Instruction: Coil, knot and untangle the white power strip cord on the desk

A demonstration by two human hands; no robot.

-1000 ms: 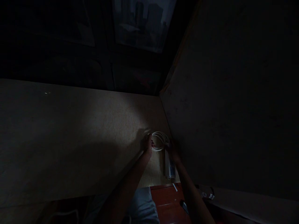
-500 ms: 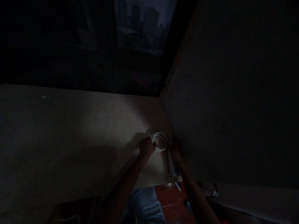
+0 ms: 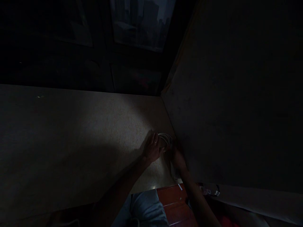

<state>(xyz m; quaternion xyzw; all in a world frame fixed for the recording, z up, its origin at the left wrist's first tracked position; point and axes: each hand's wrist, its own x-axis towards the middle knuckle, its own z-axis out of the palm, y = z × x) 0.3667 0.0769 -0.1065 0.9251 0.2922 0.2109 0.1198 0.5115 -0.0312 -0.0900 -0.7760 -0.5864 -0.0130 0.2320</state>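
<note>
A coil of white cable (image 3: 167, 137) is at the right end of the pale ledge, near the corner with the wall. My left hand (image 3: 152, 148) holds its left side, the fingers laid over the loops and a ring visible on one finger. At the coil's right edge, my right hand (image 3: 178, 157) is closed on the cable; its fingertips are dark and partly hidden. Beneath my right wrist, a light-coloured flat item on the ledge is mostly covered.
A pale ledge (image 3: 99, 126) runs left from the corner. Dark window frames (image 3: 137, 58) rise behind it, and a wall (image 3: 224, 110) stands close on the right. Below the front edge are a red-brown floor (image 3: 175, 201) and my jeans (image 3: 148, 208). The light is very dim.
My left hand has shifted slightly right and spread its fingers over the coil, covering more of its left side. The right hand stays at the coil's right edge.
</note>
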